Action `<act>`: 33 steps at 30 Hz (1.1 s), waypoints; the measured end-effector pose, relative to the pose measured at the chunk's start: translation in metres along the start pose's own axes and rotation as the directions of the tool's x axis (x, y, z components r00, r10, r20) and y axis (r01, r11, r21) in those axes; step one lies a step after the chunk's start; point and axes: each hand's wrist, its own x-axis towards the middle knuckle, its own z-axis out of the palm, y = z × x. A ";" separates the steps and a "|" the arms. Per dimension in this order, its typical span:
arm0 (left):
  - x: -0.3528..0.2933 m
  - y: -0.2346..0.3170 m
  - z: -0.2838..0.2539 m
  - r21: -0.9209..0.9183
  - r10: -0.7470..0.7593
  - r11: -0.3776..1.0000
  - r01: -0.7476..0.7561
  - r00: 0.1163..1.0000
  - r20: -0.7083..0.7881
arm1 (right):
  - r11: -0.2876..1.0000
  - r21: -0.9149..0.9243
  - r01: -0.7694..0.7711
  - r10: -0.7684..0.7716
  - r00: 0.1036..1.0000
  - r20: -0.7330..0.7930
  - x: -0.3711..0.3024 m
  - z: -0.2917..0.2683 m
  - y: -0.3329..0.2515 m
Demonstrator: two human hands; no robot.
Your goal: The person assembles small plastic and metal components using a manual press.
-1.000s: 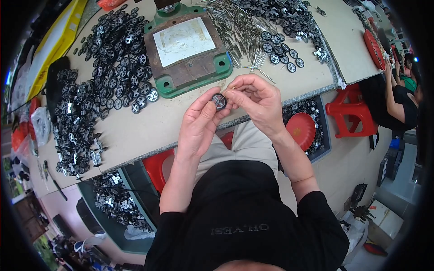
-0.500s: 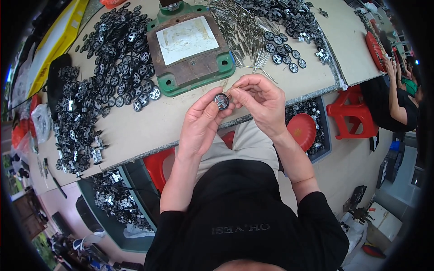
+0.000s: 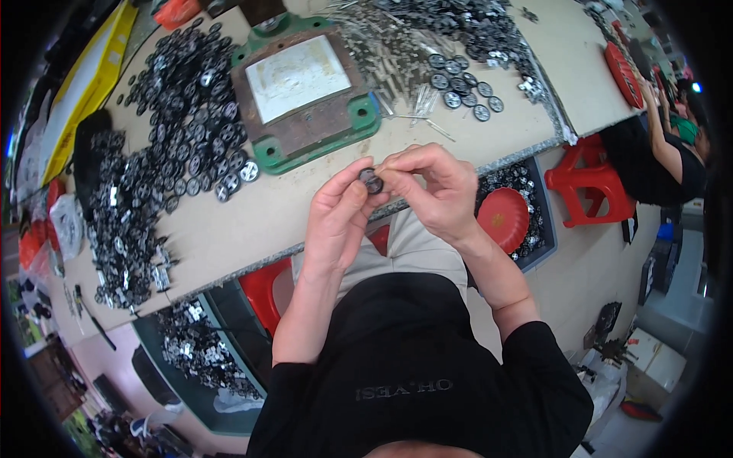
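Above the table's front edge, my left hand [image 3: 341,208] pinches a small black toy wheel [image 3: 371,180] with a spoked hub between thumb and fingers. Close against the wheel's right side, my right hand [image 3: 433,183] is closed in a pinch. What looks like a thin metal rod is between its fingertips, mostly hidden and blurred. Beyond my hands stands a green metal press base [image 3: 305,149] with a white plate [image 3: 298,76] on top. Loose wheels [image 3: 200,114] are heaped to its left, and thin metal rods [image 3: 385,57] lie to its right.
Small black and silver parts [image 3: 126,221] pile up at the table's left, more [image 3: 489,34] at the back right. Several wheels [image 3: 458,82] lie right of the rods. Below the edge are parts bins, a red dish [image 3: 504,220] and a red stool [image 3: 589,183]. Another person [image 3: 672,153] sits far right.
The view has shifted slightly, so the table and press sit a little further left. My right fingertips have come closer to the wheel, which has turned a little in my left hand.
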 end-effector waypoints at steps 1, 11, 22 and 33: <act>0.000 0.000 0.001 0.030 0.005 1.000 -0.004 0.999 -0.040 | 0.997 -0.070 0.018 -0.016 0.999 0.039 0.001 -0.004 -0.001; 0.000 0.000 -0.006 0.204 0.052 0.978 -0.047 0.998 -0.023 | 0.985 0.106 -0.137 0.131 0.990 0.059 0.000 -0.008 0.001; 0.004 0.007 0.001 0.173 -0.029 0.983 0.053 0.990 -0.140 | 0.691 -0.703 -0.165 -0.025 0.968 -0.251 0.075 -0.127 0.015; 0.003 0.005 0.001 0.202 -0.006 0.979 0.034 0.990 -0.139 | 0.707 -0.691 -0.151 -0.045 0.965 -0.257 0.074 -0.127 0.009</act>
